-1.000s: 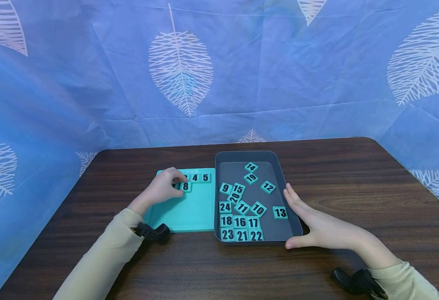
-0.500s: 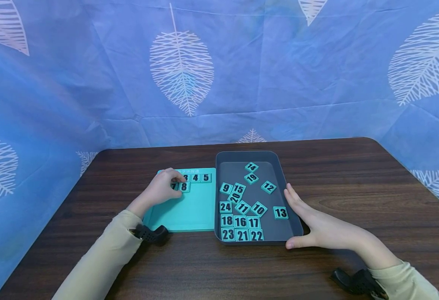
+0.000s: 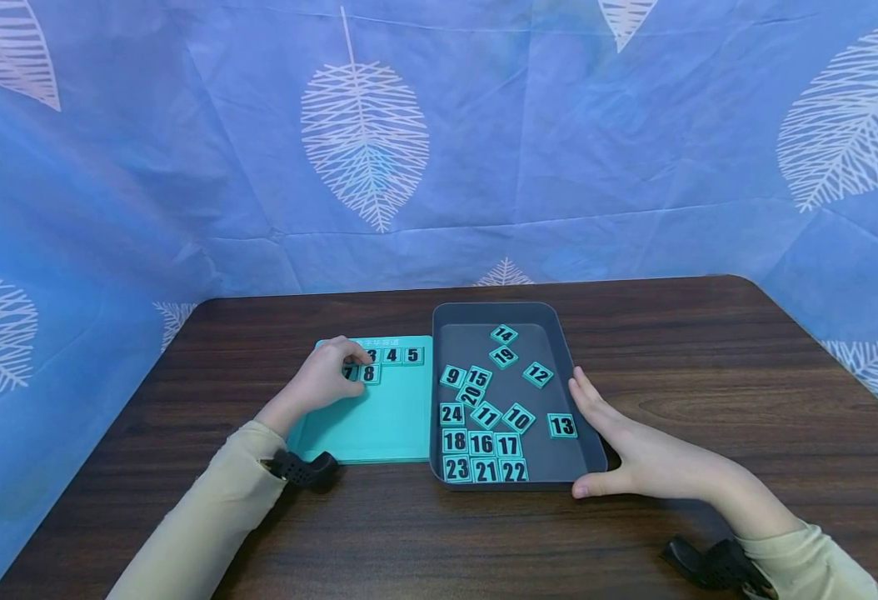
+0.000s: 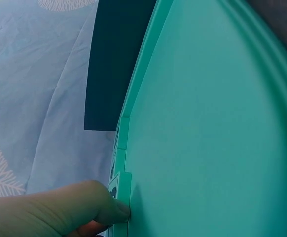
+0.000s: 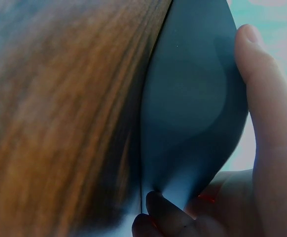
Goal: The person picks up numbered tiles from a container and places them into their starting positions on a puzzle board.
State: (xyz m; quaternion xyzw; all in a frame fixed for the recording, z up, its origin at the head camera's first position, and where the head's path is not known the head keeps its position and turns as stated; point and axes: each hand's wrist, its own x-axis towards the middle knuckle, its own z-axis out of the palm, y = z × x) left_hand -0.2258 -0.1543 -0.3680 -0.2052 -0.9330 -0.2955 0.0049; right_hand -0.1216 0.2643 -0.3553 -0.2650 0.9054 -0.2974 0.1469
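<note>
My left hand (image 3: pixel 326 372) is over the upper left of a teal board (image 3: pixel 379 425), thumb and fingertips pinching the number tile 8 (image 3: pixel 369 374). Part of tile 7 (image 3: pixel 349 374) shows beside it under the fingers. In the left wrist view the thumb (image 4: pixel 115 211) presses a tile's edge. Tiles 4 (image 3: pixel 391 356) and 5 (image 3: pixel 412 356) lie in the top row; tile 3 is partly covered. My right hand (image 3: pixel 637 454) rests spread against the right front corner of a dark grey tray (image 3: pixel 585 460), fingers straight along its side, thumb at its front edge.
Several loose number tiles lie in the tray, among them tile 13 (image 3: pixel 562 426) near its right wall and tile 14 (image 3: pixel 504 334) at the back. The tray stands right of the board on a dark wooden table (image 3: pixel 709 350). A blue leaf-print cloth (image 3: pixel 469 167) hangs behind.
The left hand has drawn slightly left with tile 8, so tile 8 now sits closer to tile 7 and more of tile 3 shows. The right hand and tray have stayed put.
</note>
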